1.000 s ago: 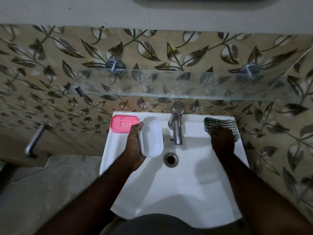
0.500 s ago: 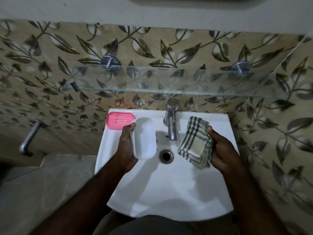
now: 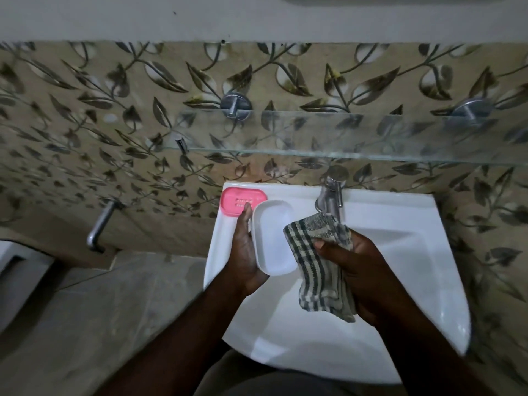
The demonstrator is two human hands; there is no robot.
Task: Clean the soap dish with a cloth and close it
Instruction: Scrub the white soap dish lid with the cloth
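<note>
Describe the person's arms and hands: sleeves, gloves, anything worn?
Left hand and right hand are bare: no gloves, and no rings, watch or bands visible in the dim light. Left forearm and right forearm are uncovered to the frame edge; no sleeve shows. Grey clothing sits at the bottom edge.

basin (image 3: 400, 252): one, which I take as my landmark
hands: I count two over the basin, left hand (image 3: 243, 252) and right hand (image 3: 363, 270)
soap dish halves: two, white half (image 3: 274, 238) over the basin, pink half (image 3: 243, 200) on its back-left rim
cloth (image 3: 320, 281): one, over the basin
tap (image 3: 331, 195): one, at the basin's back rim
glass shelf (image 3: 343, 135): one, above the basin
shelf mounts (image 3: 236, 105): two, above the basin
wall spout (image 3: 100, 224): one, left of the basin
</note>
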